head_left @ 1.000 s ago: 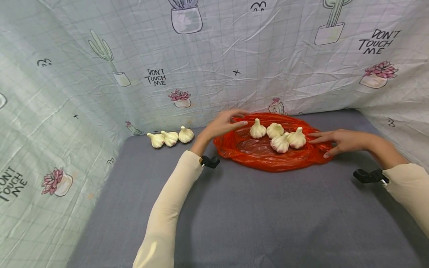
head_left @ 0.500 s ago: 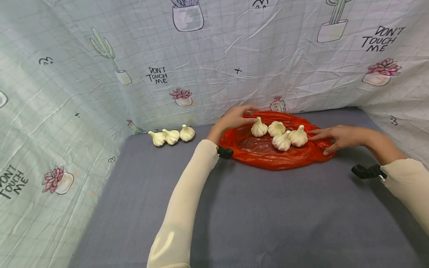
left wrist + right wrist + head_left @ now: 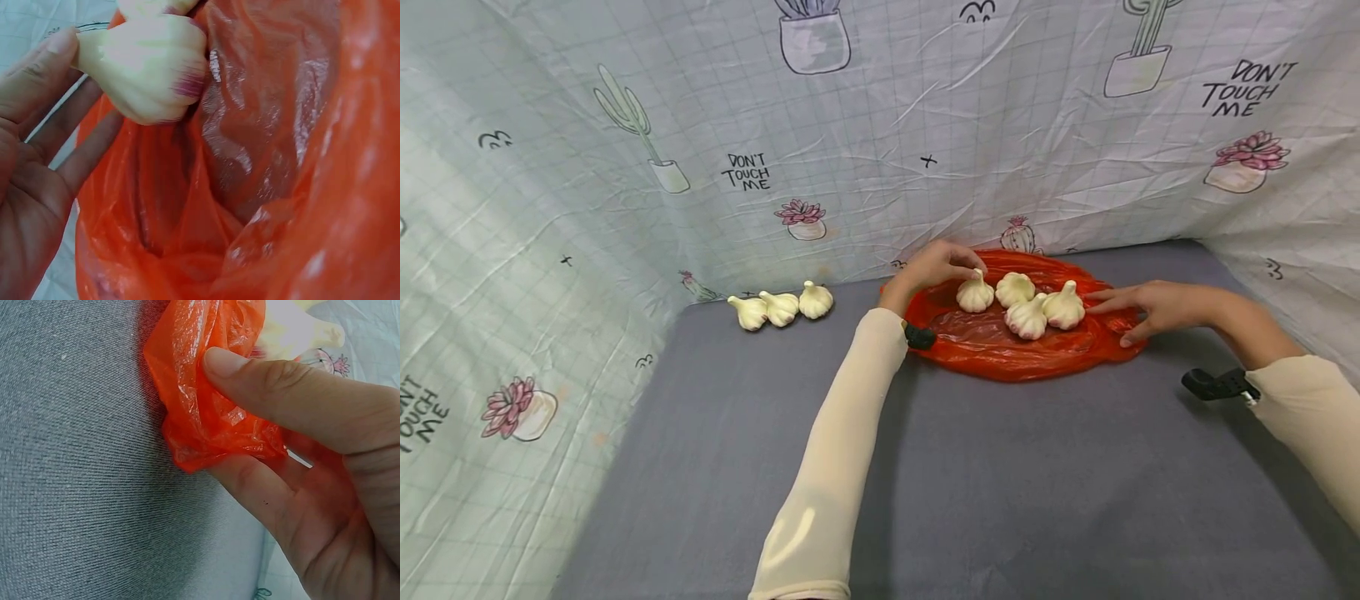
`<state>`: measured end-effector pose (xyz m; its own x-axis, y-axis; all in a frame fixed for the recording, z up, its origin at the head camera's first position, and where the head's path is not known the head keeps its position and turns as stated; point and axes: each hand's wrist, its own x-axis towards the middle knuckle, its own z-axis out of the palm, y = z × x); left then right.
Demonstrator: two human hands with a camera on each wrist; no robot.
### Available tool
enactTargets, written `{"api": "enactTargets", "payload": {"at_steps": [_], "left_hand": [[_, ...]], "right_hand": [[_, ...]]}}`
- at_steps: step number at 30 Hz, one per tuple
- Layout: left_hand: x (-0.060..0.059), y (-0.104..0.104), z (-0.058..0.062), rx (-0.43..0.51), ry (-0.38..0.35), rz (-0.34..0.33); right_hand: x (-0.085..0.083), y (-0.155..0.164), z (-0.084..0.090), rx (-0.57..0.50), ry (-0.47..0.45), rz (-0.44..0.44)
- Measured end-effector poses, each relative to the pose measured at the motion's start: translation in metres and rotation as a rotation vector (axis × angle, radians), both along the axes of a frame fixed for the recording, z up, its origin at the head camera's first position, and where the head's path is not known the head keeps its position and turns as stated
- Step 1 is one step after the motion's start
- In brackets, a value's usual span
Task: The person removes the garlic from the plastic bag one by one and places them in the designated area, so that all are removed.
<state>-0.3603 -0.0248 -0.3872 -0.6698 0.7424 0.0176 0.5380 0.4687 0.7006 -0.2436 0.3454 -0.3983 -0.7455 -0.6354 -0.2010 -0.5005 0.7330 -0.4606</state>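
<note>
A red plastic bag [image 3: 1007,367] lies spread on the table with several garlic bulbs in it. At its left side my left hand [image 3: 934,267] pinches the neck of the leftmost garlic bulb [image 3: 975,296]; the left wrist view shows the thumb on the stem of this purple-streaked bulb [image 3: 150,69]. The other bulbs, among them a front one [image 3: 1026,318], sit close together to its right. My right hand [image 3: 1172,310] holds the bag's right edge, and in the right wrist view the thumb presses the crumpled plastic [image 3: 187,394] against the fingers beneath.
Three garlic bulbs [image 3: 781,308] stand in a row at the back left of the grey table [image 3: 1000,483]. A printed cloth [image 3: 880,125] hangs behind the table and along both sides.
My left hand has moved right over the bag's left rim and taken hold of the leftmost bulb's neck. The right hand stays at the bag's edge.
</note>
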Motion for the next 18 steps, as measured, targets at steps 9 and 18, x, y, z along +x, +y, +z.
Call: {"api": "enactTargets", "payload": {"at_steps": [9, 18], "left_hand": [[0.003, 0.008, -0.015, 0.097, -0.08, -0.031], [0.004, 0.011, -0.021, 0.106, -0.025, -0.045]], "right_hand": [[-0.001, 0.0, -0.001, 0.02, -0.022, 0.021], [-0.002, 0.0, 0.0, 0.03, 0.009, 0.055]]}}
